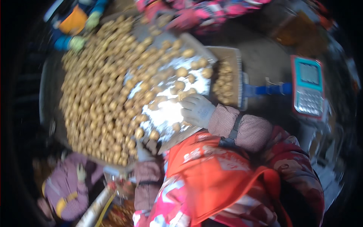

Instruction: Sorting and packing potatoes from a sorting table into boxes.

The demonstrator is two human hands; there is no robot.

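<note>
A large pile of potatoes (99, 93) covers a metal sorting table (164, 110), whose bare sheet shines brightly. My right hand (197, 110), in a pale glove, lies palm down over the table's near right part, its fingertips touching or just beside a few loose potatoes. My left hand (146, 150), gloved too, is at the near edge of the pile beside a dark, lumpy thing that I cannot make out; the blur hides whether it holds anything. Past the table's right edge, a crate (239, 73) holds more potatoes (224, 82).
A scale display with keypad (309, 85) stands at the right, by a blue bar (269, 89). Co-workers' gloved hands reach in at the far left (77, 43) and the top (185, 20). Another person (66, 187) is at the lower left, near a pale pole (95, 207).
</note>
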